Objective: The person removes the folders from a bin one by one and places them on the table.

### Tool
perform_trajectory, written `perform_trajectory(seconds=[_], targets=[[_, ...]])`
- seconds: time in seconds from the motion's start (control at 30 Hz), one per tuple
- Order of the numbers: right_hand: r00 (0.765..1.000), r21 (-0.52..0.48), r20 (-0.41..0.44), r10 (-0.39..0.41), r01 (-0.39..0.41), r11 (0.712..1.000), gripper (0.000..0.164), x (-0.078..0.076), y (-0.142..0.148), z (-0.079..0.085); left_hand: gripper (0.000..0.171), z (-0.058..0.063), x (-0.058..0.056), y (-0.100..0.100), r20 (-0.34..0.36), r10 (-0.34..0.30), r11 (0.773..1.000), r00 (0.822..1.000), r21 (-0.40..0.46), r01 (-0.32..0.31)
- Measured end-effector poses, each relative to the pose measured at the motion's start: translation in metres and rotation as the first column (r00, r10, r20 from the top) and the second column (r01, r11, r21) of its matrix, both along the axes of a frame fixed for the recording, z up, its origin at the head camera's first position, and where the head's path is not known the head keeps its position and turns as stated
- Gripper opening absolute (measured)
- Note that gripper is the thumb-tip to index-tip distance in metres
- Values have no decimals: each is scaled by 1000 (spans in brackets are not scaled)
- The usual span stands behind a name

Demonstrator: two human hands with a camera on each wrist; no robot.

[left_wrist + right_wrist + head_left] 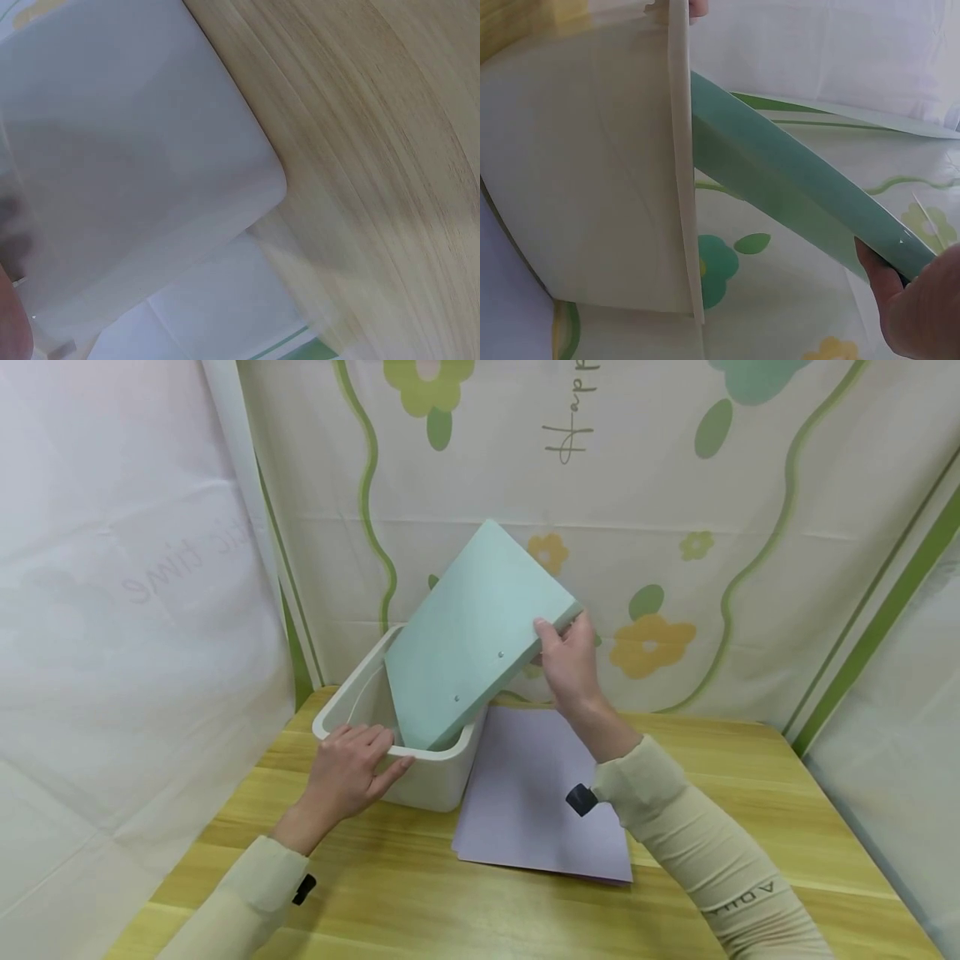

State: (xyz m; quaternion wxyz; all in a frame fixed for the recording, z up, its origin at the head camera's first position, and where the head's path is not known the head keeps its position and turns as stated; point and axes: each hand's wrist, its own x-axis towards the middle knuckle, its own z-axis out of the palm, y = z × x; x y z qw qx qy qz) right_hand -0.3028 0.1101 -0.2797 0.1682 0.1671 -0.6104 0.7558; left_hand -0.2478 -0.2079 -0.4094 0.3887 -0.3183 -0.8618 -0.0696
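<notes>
A mint-green binder (468, 622) with two small metal rivets stands tilted, its lower end inside a white plastic bin (427, 782). My right hand (573, 664) pinches the binder near its raised right corner, thumb on the face towards me. The right wrist view shows the binder (787, 180) edge-on, sloping out past the bin's rim, with my right hand (922, 304) at its far end. My left hand (348, 772) grips the bin's near rim, fingers over the edge and thumb along the outside. In the left wrist view, the bin's wall (150, 150) fills much of the picture.
Light purple sheets or folders (540, 810) lie stacked on the wooden table (390, 877), right beside the bin. Behind the table hangs a white cloth (645, 468) printed with flowers, and a white side cloth (142, 635) hangs at the left.
</notes>
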Motion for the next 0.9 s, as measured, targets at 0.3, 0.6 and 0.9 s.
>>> perform_trajectory(seconds=[0.3, 0.6, 0.9], targets=[[1000, -23, -3, -1, 1, 1000, 40, -2, 5, 4, 58, 1, 0, 0, 7, 1, 1000, 1000, -3, -1], [1000, -10, 6, -11, 11, 1000, 40, -1, 14, 9, 58, 1, -1, 1, 0, 3, 1000, 1000, -10, -3], [999, -42, 34, -23, 24, 999, 41, -2, 23, 12, 56, 0, -1, 2, -18, -4, 1000, 1000, -6, 4]])
